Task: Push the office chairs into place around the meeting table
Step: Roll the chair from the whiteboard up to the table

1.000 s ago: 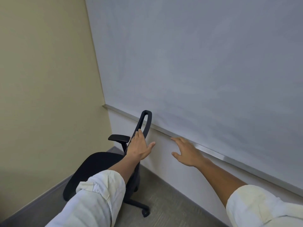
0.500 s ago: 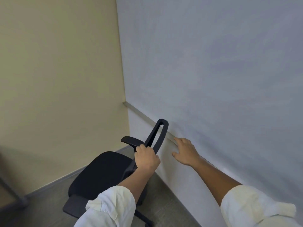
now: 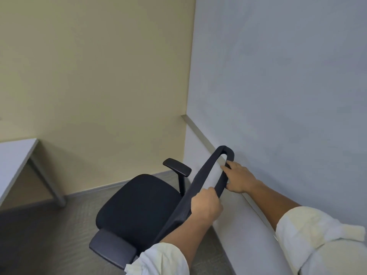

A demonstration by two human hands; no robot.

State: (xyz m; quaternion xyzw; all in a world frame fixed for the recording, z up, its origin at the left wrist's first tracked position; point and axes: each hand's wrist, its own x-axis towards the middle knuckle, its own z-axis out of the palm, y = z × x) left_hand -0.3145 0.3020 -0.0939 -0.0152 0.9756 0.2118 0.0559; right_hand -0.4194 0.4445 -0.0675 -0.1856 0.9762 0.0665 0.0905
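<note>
A black office chair [image 3: 139, 201] stands in the corner of the room, its thin backrest edge-on to me and close to the right wall. My left hand [image 3: 206, 205] is closed around the near edge of the backrest. My right hand [image 3: 238, 179] grips the far edge of the backrest, next to the whiteboard ledge. The corner of the white meeting table [image 3: 14, 159] shows at the left, with one grey leg beneath it. The chair's base is hidden under the seat.
A large whiteboard [image 3: 288, 76] with a metal ledge covers the right wall. A beige wall [image 3: 95, 76] closes the corner behind the chair. Grey carpet [image 3: 49, 235] lies between the chair and the table.
My right hand left the whiteboard ledge and took hold of the backrest. My left hand stays gripped. The view swung left, bringing the table corner into sight.
</note>
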